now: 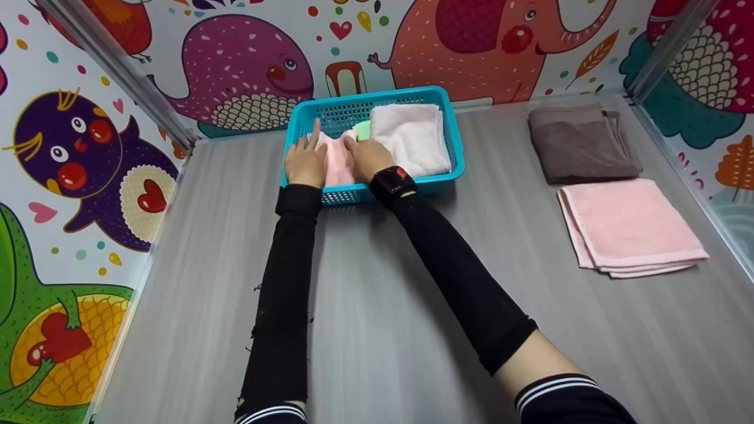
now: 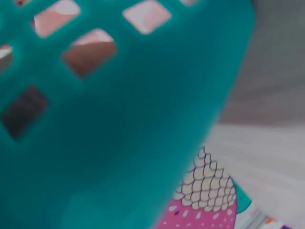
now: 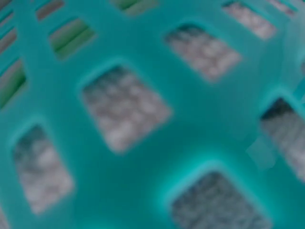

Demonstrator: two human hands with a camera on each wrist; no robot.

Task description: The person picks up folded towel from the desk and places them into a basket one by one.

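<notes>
Both hands reach into a blue-green plastic basket (image 1: 439,94) at the back wall. A pink towel (image 1: 338,162) lies between them in its left part. My left hand (image 1: 306,162) is at the towel's left side, index finger straight and pointing away, thumb over the cloth. At the towel's right side is my right hand (image 1: 371,158), its thumb side touching the cloth; its other fingers are hidden, so I cannot tell how they lie. A folded white towel (image 1: 409,138) fills the basket's right part, and a bit of green cloth (image 1: 362,129) shows beside it.
On the right of the grey floor (image 1: 206,265) lie a folded brown towel (image 1: 580,144) and a folded pink towel (image 1: 633,227). Cartoon-printed walls (image 1: 347,35) enclose the back and sides. Both wrist views are mostly filled by the perforated basket wall (image 3: 200,119).
</notes>
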